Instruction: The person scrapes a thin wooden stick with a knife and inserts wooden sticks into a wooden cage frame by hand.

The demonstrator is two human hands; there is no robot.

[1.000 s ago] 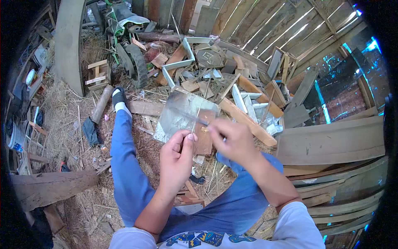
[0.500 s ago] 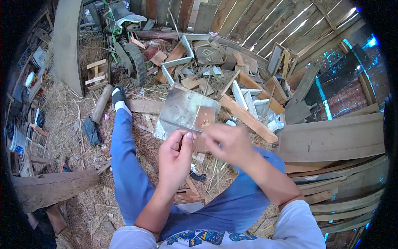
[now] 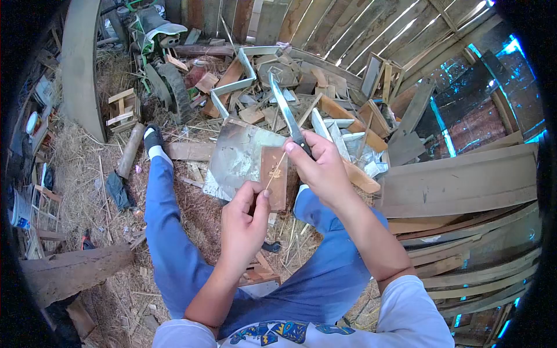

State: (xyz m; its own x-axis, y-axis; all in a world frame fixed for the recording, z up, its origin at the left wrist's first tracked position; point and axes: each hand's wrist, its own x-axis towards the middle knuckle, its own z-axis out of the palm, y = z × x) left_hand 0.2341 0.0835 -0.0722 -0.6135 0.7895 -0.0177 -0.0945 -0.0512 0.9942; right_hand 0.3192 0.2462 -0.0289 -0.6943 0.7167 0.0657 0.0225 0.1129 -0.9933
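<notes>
My left hand (image 3: 246, 217) pinches the lower end of a thin wooden stick (image 3: 277, 170) between thumb and fingers. The stick slants up to the right, its upper end by my right thumb. Wrapped round the black handle of a knife (image 3: 284, 108), my right hand (image 3: 322, 168) holds it with the blade pointing up and away from me. Under the stick is a small brown board (image 3: 281, 198) with pale wood shavings (image 3: 275, 173) on it. That board overlaps a larger stained grey panel (image 3: 232, 159).
Scrap wood (image 3: 255, 113) is heaped beyond the panel, with a tyre (image 3: 174, 87) to its left. Stacked planks (image 3: 458, 185) stand on my right. A log (image 3: 75, 264) lies at lower left, and straw covers the floor (image 3: 168, 232).
My right hand has moved up and a little right, out of its blur, and the knife blade now shows clearly. My left hand stays nearly in place. The whole view has shifted slightly.
</notes>
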